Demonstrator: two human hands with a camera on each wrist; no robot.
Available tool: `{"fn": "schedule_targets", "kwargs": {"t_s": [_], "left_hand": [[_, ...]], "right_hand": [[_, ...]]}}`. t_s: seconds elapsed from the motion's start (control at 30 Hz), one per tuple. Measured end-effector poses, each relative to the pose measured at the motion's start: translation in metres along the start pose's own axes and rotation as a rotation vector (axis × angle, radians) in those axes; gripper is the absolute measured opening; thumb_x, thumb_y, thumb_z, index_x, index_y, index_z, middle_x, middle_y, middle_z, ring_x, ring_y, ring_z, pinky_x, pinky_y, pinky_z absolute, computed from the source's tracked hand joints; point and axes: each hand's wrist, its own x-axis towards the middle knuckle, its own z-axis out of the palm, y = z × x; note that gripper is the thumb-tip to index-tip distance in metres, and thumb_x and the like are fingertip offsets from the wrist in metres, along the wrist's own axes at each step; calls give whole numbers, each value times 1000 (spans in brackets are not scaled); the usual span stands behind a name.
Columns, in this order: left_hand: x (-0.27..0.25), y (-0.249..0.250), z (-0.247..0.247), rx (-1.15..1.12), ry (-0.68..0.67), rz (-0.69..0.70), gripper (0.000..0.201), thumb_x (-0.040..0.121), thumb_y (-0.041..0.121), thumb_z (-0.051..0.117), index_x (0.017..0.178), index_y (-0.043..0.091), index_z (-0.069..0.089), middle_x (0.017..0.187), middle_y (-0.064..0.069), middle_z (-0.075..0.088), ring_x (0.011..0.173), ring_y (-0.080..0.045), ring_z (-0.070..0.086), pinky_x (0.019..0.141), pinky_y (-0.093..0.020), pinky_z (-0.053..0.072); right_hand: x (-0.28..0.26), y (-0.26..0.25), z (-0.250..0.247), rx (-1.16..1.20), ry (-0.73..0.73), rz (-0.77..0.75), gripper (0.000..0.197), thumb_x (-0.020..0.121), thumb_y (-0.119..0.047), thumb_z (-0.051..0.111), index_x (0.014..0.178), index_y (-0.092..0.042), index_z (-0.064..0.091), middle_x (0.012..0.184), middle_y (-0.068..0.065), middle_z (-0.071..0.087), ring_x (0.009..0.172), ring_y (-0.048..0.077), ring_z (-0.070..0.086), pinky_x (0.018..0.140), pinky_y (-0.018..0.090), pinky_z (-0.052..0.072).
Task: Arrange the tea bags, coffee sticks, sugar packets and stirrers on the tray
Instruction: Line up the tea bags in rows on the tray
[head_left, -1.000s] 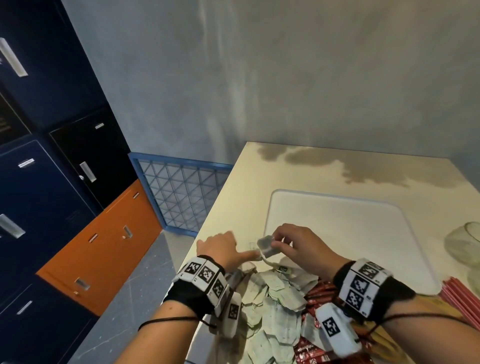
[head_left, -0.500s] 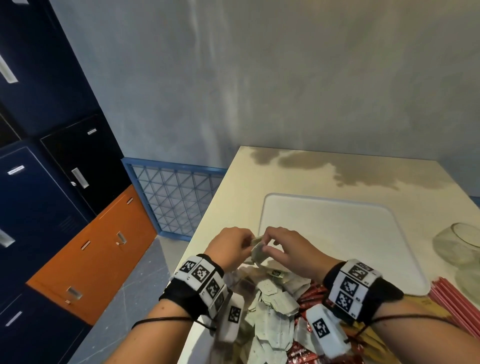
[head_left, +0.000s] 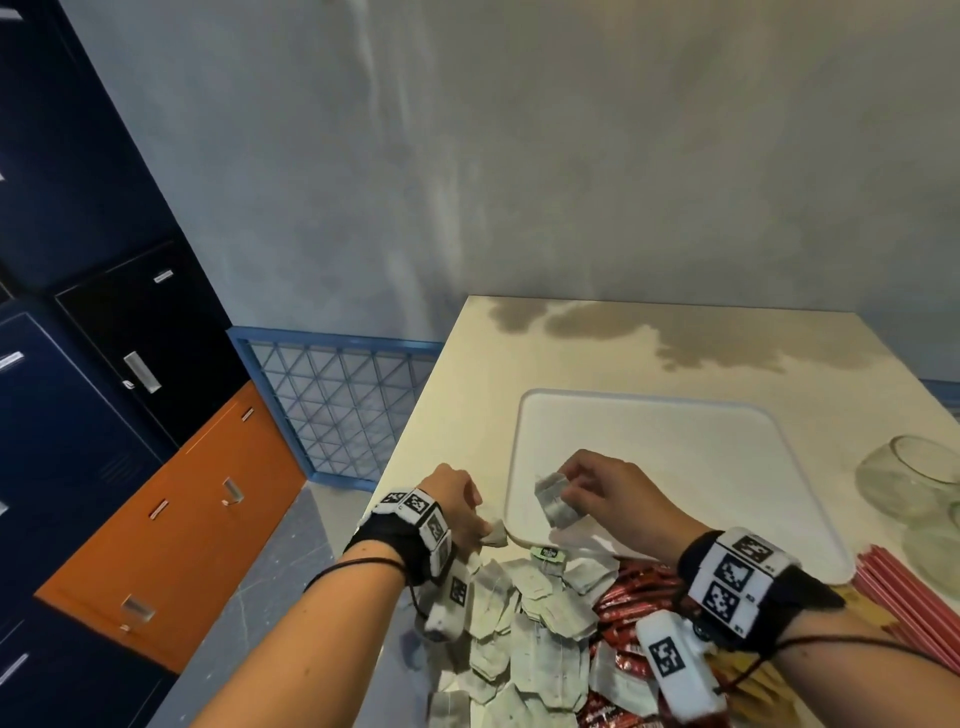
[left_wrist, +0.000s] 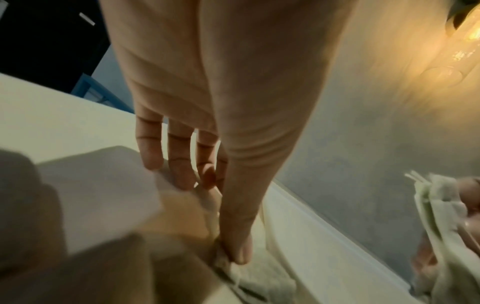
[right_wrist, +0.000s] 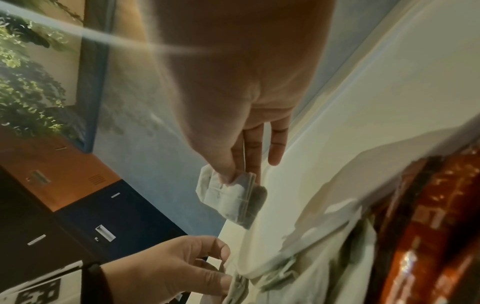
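Note:
My right hand (head_left: 574, 480) pinches a small stack of tea bags (head_left: 556, 500) (right_wrist: 231, 195) above the near-left corner of the white tray (head_left: 675, 447). My left hand (head_left: 467, 512) pinches one tea bag (head_left: 493, 535) (left_wrist: 226, 261) at the far edge of the tea bag pile (head_left: 524, 618), just left of the tray. Red coffee sticks (head_left: 623, 597) lie right of the pile, partly under my right wrist. Pink stirrers (head_left: 904, 587) lie at the right edge. Yellow packets (head_left: 748, 680) show under my right forearm.
Two glass jars (head_left: 909, 478) stand on the cream table (head_left: 467, 389) right of the tray. The table's left edge drops to the floor beside blue, black and orange lockers (head_left: 104, 415). A grey wall backs the table.
The hands, close together on one tea bag earlier, have parted. The right hand rose over the tray corner with its tea bags; the left hand dropped back to the pile's edge.

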Motion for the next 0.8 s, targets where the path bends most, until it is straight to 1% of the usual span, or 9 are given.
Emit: {"fn": "schedule_targets", "kwargs": {"t_s": [0.1, 0.17, 0.3, 0.4, 0.5, 0.6, 0.63, 0.7, 0.8], "left_hand": [[-5, 1, 1, -68, 26, 18, 25, 76, 22, 77, 77, 27, 53, 80, 10, 56, 82, -14, 55, 60, -19, 37], [-10, -1, -3, -163, 79, 55, 23, 78, 18, 75, 77, 27, 54, 79, 10, 57, 82, -14, 55, 59, -17, 36], [-28, 9, -17, -526, 208, 170, 21, 81, 24, 77, 100, 21, 68, 89, 2, 70, 81, -11, 63, 72, -23, 49], [-36, 36, -17, -774, 162, 221, 12, 91, 23, 67, 92, 12, 71, 86, -8, 71, 79, -18, 62, 84, -41, 52], [-37, 64, -16, -1206, 72, 113, 25, 99, 22, 54, 103, -2, 63, 101, -24, 67, 91, -32, 63, 96, -52, 49], [-42, 81, -20, -1554, -94, 44, 40, 104, 28, 43, 113, -7, 61, 105, -26, 68, 88, -35, 66, 87, -49, 54], [-41, 83, -19, -1568, -131, 59, 41, 104, 29, 43, 114, -6, 62, 104, -25, 70, 87, -33, 68, 82, -45, 59], [-38, 82, -16, -1526, -163, 123, 32, 101, 17, 51, 119, -7, 61, 106, -24, 71, 88, -30, 71, 74, -34, 61], [-28, 80, -11, -1458, -122, 116, 26, 94, -1, 55, 119, -6, 61, 107, -25, 71, 95, -36, 70, 80, -36, 60]], "right_hand": [[0, -3, 0, 34, -16, 11, 11, 91, -14, 63, 94, -25, 62, 85, -6, 71, 83, 10, 66, 79, 33, 51], [1, -4, 0, 88, -22, 21, 10, 91, -13, 63, 93, -22, 62, 85, -3, 71, 82, 11, 66, 79, 33, 51], [10, -10, -1, 343, -23, 25, 2, 94, -11, 61, 93, -10, 63, 83, 13, 70, 74, 19, 61, 74, 35, 47], [21, -16, 0, 500, -1, 63, 9, 96, -12, 58, 101, -4, 61, 88, 13, 71, 77, 15, 59, 73, 30, 45], [29, -17, 1, 500, 54, 96, 10, 97, -13, 57, 103, -4, 57, 93, 19, 71, 78, 15, 58, 69, 27, 47], [35, -12, 3, 472, 128, 124, 3, 95, -11, 60, 94, -11, 57, 82, 12, 66, 73, 16, 57, 68, 34, 48], [37, -10, 3, 473, 149, 131, 5, 94, -10, 61, 93, -12, 57, 83, 10, 65, 71, 16, 57, 68, 35, 48], [40, -7, 1, 464, 189, 150, 6, 93, -11, 64, 97, -14, 60, 88, 8, 64, 74, 19, 60, 69, 35, 52], [46, -3, -4, 477, 225, 183, 15, 91, -9, 66, 104, -16, 63, 85, 5, 62, 75, 18, 61, 74, 34, 55]]}}
